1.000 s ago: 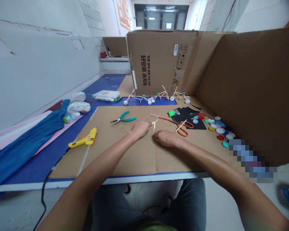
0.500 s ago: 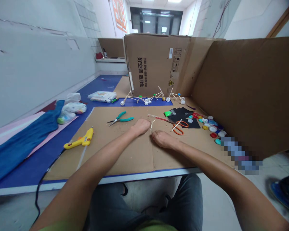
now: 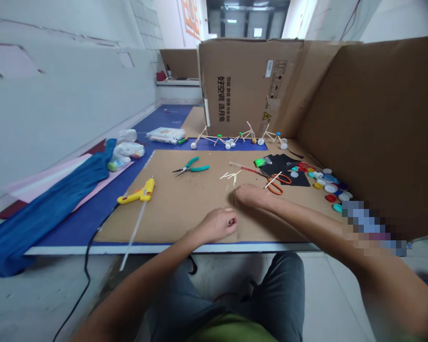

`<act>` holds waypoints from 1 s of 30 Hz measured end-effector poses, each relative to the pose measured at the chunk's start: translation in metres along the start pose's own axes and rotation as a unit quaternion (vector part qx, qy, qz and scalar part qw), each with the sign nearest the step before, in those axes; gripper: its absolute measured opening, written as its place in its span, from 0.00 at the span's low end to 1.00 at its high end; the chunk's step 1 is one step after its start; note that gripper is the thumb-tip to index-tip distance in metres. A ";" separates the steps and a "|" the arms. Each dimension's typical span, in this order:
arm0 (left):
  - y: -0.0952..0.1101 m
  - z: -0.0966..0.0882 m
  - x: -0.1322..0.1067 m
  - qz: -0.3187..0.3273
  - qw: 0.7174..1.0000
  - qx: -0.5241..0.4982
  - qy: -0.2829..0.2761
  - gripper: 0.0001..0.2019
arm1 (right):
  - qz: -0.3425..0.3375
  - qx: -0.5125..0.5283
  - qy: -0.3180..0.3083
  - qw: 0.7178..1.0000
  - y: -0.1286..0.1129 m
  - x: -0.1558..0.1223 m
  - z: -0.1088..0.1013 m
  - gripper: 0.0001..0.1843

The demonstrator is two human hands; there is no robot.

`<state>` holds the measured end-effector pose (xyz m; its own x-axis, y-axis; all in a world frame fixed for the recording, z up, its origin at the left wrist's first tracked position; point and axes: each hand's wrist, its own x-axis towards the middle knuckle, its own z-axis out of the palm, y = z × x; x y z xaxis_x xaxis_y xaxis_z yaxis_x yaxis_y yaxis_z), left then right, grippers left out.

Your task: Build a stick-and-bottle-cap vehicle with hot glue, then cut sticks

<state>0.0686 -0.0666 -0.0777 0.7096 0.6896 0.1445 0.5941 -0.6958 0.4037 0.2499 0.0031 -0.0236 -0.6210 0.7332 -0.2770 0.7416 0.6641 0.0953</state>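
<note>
Cardboard-topped table (image 3: 171, 211) w/ pliers (image 3: 190, 166), glue gun (image 3: 137, 194), scissors (image 3: 278, 184), black paper (image 3: 285, 166), bottle caps (image 3: 324, 183), toothpicks (image 3: 231, 176).

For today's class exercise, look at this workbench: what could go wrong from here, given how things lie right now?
The right hand rests just short of the small stick piece, so a careless sweep might knock it apart or out of place. The black cord running from near the yellow hot glue gun drops over the table edge, so a snag could possibly drag the gun.
</note>
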 end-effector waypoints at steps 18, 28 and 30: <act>-0.002 0.007 0.004 -0.013 1.000 -0.011 0.026 0.05 | -0.052 -0.069 -0.032 0.996 0.011 0.007 0.003 0.15; -0.003 0.009 0.004 -0.012 0.999 -0.020 0.037 0.05 | 0.087 -0.010 0.057 0.995 0.042 -0.030 0.005 0.14; -0.003 0.008 0.004 -0.015 0.999 -0.023 0.038 0.05 | 0.076 0.008 0.053 0.996 0.040 -0.036 0.004 0.11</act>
<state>0.0728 -0.0633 -0.0860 0.6605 0.7239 0.1993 0.5944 -0.6663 0.4502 0.3029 0.0029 -0.0141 -0.5242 0.8367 -0.1583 0.8323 0.5428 0.1129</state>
